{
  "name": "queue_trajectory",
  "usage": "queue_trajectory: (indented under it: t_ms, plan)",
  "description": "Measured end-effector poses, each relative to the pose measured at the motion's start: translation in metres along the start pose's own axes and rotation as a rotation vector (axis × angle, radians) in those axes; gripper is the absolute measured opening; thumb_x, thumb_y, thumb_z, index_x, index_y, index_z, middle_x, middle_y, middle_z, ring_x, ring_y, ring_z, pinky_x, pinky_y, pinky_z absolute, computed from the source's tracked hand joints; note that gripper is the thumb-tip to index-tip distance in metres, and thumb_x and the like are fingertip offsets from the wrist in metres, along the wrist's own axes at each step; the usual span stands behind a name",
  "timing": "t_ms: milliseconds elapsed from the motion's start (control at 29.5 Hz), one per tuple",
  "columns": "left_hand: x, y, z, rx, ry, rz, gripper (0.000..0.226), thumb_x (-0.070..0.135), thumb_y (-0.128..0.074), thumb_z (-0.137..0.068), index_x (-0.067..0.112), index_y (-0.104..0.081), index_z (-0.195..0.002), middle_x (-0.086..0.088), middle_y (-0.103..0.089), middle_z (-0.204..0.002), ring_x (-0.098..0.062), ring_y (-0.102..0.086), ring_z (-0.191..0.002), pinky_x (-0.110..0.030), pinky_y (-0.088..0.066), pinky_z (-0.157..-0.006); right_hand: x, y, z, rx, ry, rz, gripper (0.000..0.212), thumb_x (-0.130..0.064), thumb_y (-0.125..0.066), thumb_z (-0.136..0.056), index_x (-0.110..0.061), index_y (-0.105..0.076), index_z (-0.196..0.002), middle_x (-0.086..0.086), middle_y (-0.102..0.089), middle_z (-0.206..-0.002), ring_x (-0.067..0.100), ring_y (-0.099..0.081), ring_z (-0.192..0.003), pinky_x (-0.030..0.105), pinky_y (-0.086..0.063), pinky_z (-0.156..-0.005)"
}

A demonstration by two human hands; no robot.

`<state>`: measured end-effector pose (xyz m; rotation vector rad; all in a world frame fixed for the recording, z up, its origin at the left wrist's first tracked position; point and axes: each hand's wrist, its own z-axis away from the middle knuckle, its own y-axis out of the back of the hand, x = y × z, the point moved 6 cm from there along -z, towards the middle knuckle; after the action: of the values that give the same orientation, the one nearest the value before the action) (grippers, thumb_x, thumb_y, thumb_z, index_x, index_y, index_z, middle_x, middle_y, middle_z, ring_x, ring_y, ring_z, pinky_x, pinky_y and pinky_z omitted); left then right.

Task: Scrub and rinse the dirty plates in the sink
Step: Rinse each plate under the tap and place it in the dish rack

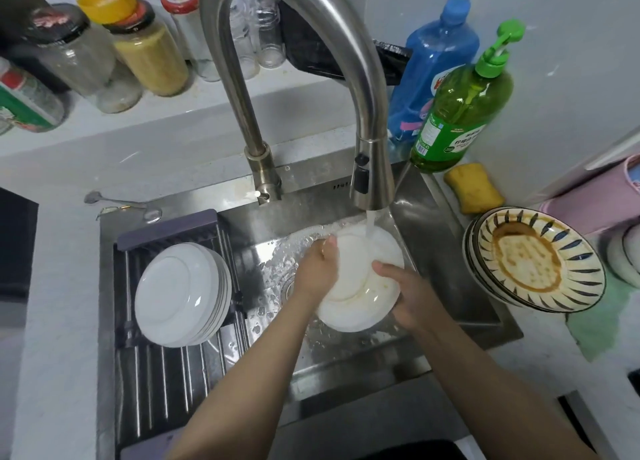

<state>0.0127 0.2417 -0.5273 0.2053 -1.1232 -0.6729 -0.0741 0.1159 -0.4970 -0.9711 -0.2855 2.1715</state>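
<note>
I am looking down on a pale kitchen counter (62,321) with a steel sink (460,286) set into it. A tall curved faucet (372,169) is running water (370,222) onto a white plate (363,283), which is sitting over the right half of the basin, tilted, with brownish smears near its centre. My left hand (317,269) is gripping the plate's left rim, thumb curled over the top edge. My right hand (412,297) is holding the right rim, thumb lying on the plate face; I cannot see the fingers underneath. A roll-up drying rack (162,383) is covering the left half of the sink, carrying a stack of clean white plates (180,293). On the counter to the right, a stack of dirty striped plates (540,259) is waiting, the top one stained brown. Just beyond it are lying a yellow sponge (472,188), a green dish soap bottle (460,113) and a blue bottle (433,68). Jars (149,44) are lining the far left ledge. A spoon (121,203) is resting by the sink's far left corner.
</note>
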Motion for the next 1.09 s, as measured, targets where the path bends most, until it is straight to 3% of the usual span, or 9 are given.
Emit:
queue_trajectory:
  t_ms: [102, 204, 306, 407, 543, 679, 917, 984, 1086]
  plan:
    - [0.012, -0.014, 0.012, 0.058, -0.193, -0.06, 0.056, 0.042, -0.022, -0.097, 0.011, -0.042, -0.139, -0.01, -0.051, -0.136, -0.029, -0.046, -0.126, -0.042, -0.039, -0.102, -0.001, -0.002, -0.002, -0.009, 0.038, -0.039, 0.035, -0.004, -0.056, -0.084, -0.001, -0.06, -0.119, 0.014, -0.07, -0.105, 0.026, -0.068, -0.092, 0.038, -0.054, -0.081]
    - [0.012, -0.023, 0.015, 0.029, -0.12, -0.09, 0.058, 0.037, -0.022, -0.099, 0.01, -0.024, -0.151, -0.011, -0.029, -0.155, -0.027, -0.025, -0.143, -0.042, -0.021, -0.117, 0.002, 0.0, -0.005, 0.005, 0.043, -0.036, 0.03, -0.001, -0.052, -0.089, 0.0, -0.06, -0.118, 0.013, -0.072, -0.099, 0.024, -0.07, -0.087, 0.036, -0.056, -0.075]
    - [-0.001, -0.012, 0.002, 0.012, 0.126, 0.051, 0.053, 0.044, -0.023, -0.103, 0.01, -0.041, -0.139, -0.015, -0.048, -0.14, -0.034, -0.044, -0.131, -0.042, -0.036, -0.107, 0.005, 0.0, -0.003, 0.008, 0.025, -0.039, 0.022, 0.0, -0.051, -0.09, -0.003, -0.063, -0.107, 0.009, -0.074, -0.087, 0.02, -0.071, -0.077, 0.031, -0.059, -0.067]
    - [-0.01, -0.015, 0.009, 0.004, 0.315, 0.17, 0.081, 0.073, -0.024, -0.089, 0.01, -0.044, -0.136, -0.011, -0.054, -0.134, -0.031, -0.054, -0.12, -0.042, -0.042, -0.102, 0.001, -0.002, -0.001, 0.007, 0.048, -0.066, 0.024, 0.0, -0.051, -0.09, -0.004, -0.062, -0.11, 0.009, -0.074, -0.091, 0.021, -0.071, -0.081, 0.034, -0.058, -0.071]
    - [-0.015, -0.047, 0.047, -0.034, 0.576, 0.731, 0.073, 0.07, -0.032, -0.09, 0.006, -0.056, -0.114, -0.018, -0.068, -0.1, -0.033, -0.068, -0.074, -0.04, -0.058, -0.059, -0.014, -0.007, -0.011, 0.039, 0.086, -0.08, 0.052, -0.009, -0.063, -0.077, 0.004, -0.054, -0.126, 0.022, -0.064, -0.118, 0.035, -0.064, -0.103, 0.045, -0.053, -0.082]
    - [-0.036, -0.023, 0.023, 0.118, 0.554, 0.722, 0.112, 0.086, -0.043, -0.057, 0.005, -0.046, -0.135, -0.014, -0.062, -0.123, -0.034, -0.063, -0.105, -0.048, -0.055, -0.088, -0.006, -0.016, -0.016, -0.018, 0.036, -0.104, 0.059, -0.012, -0.063, -0.073, 0.0, -0.052, -0.13, 0.016, -0.066, -0.113, 0.03, -0.067, -0.097, 0.039, -0.057, -0.072]
    - [-0.026, 0.022, 0.021, -0.356, 0.399, 1.112, 0.084, 0.027, -0.089, -0.061, 0.005, -0.051, -0.132, -0.023, -0.062, -0.124, -0.038, -0.063, -0.107, -0.055, -0.055, -0.081, 0.004, -0.009, -0.026, -0.196, -0.057, -0.049, 0.094, -0.024, -0.094, -0.043, -0.003, -0.056, -0.127, 0.019, -0.062, -0.122, 0.034, -0.063, -0.106, 0.048, -0.056, -0.082]
    - [-0.024, 0.021, 0.033, -0.439, 0.409, 1.194, 0.085, 0.018, -0.093, -0.051, 0.004, -0.055, -0.126, -0.024, -0.065, -0.117, -0.037, -0.067, -0.098, -0.054, -0.058, -0.071, 0.001, 0.0, -0.037, -0.111, -0.07, 0.073, 0.077, -0.029, -0.087, -0.061, -0.002, -0.056, -0.127, 0.019, -0.061, -0.124, 0.034, -0.06, -0.109, 0.048, -0.052, -0.09]
    - [-0.029, 0.009, 0.042, -0.286, 0.432, 1.197, 0.072, 0.011, -0.079, -0.07, 0.0, -0.047, -0.135, -0.021, -0.065, -0.119, -0.036, -0.062, -0.109, -0.054, -0.051, -0.091, -0.001, 0.007, -0.04, 0.28, 0.064, 0.51, 0.046, -0.033, -0.051, -0.097, -0.001, -0.052, -0.129, 0.02, -0.057, -0.128, 0.034, -0.056, -0.112, 0.045, -0.045, -0.098]
